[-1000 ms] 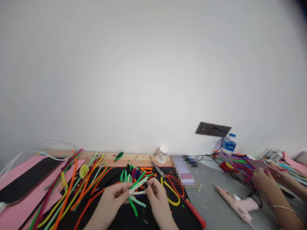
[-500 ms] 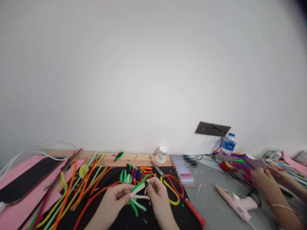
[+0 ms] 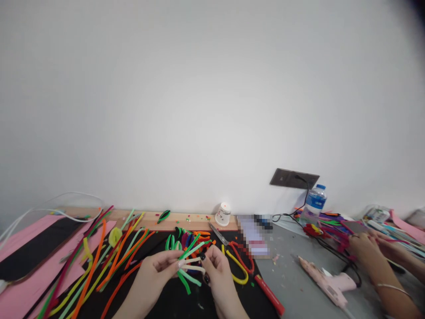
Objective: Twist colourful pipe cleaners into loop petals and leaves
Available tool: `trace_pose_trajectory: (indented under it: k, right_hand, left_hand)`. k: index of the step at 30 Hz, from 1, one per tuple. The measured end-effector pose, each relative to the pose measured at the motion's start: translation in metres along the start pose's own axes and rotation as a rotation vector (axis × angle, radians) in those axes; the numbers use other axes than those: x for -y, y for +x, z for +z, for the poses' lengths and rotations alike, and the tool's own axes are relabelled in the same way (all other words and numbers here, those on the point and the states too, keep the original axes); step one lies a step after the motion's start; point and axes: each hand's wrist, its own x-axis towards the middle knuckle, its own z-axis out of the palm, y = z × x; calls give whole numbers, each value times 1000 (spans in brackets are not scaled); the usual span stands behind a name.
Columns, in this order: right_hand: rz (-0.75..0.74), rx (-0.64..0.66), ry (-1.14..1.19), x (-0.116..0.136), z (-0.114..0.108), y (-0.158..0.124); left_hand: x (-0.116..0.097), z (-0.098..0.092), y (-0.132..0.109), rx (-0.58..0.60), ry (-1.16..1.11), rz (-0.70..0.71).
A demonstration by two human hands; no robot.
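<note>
My left hand (image 3: pixel 158 271) and my right hand (image 3: pixel 216 271) meet low in the middle of the view over a black mat (image 3: pixel 166 301). Both pinch a small bundle of green and pale pipe cleaners (image 3: pixel 190 266) held between them. The bundle's ends fan out up to the right and down toward the mat. My left fingers are closed on the bundle's left end. My right fingers, with dark nails, are closed on its right side. Scissors (image 3: pixel 218 234) lie just beyond my right hand.
Long orange, yellow and green pipe cleaners (image 3: pixel 109 257) lie scattered left, over pink sheets (image 3: pixel 20 288). A small white cup (image 3: pixel 223 214) stands by the wall. A pink glue gun (image 3: pixel 327 280), a red stick (image 3: pixel 269 295) and a water bottle (image 3: pixel 315 201) lie right, where another person's hands (image 3: pixel 372 252) work.
My hands have shifted slightly up and left while turning the bundle; its green ends now point a little higher. The other person's hands have moved slightly on the right.
</note>
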Motion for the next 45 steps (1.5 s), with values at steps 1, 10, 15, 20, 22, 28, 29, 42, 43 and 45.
trace_pose_trajectory:
  k: [1, 10, 15, 20, 22, 28, 29, 42, 43, 45]
  right_hand:
    - [24, 9, 7, 0, -1, 1]
    - [85, 87, -9, -2, 0, 4]
    - [86, 45, -60, -8, 0, 4]
    - [57, 58, -91, -13, -3, 5]
    - [44, 49, -93, -13, -4, 4]
    - [13, 41, -70, -12, -4, 5]
    - [14, 49, -67, -11, -3, 5]
    - [34, 95, -108, -7, 0, 2]
    - [32, 101, -114, -7, 0, 2]
    - [23, 102, -126, -6, 0, 2]
  left_hand:
    - [0, -1, 0, 0, 5, 6]
    - [-3, -2, 0, -53, 49, 18]
    - [-3, -2, 1, -68, 21, 7]
    - [2, -4, 3, -74, -35, -1]
    - [4, -5, 4, -78, -61, -9]
    - [3, -6, 4, -77, -73, -15]
    - [3, -6, 4, -75, -68, -15]
    - [2, -3, 3, -56, -76, -25]
    - [2, -3, 3, -59, -75, -25]
    - [2, -3, 4, -69, -70, -25]
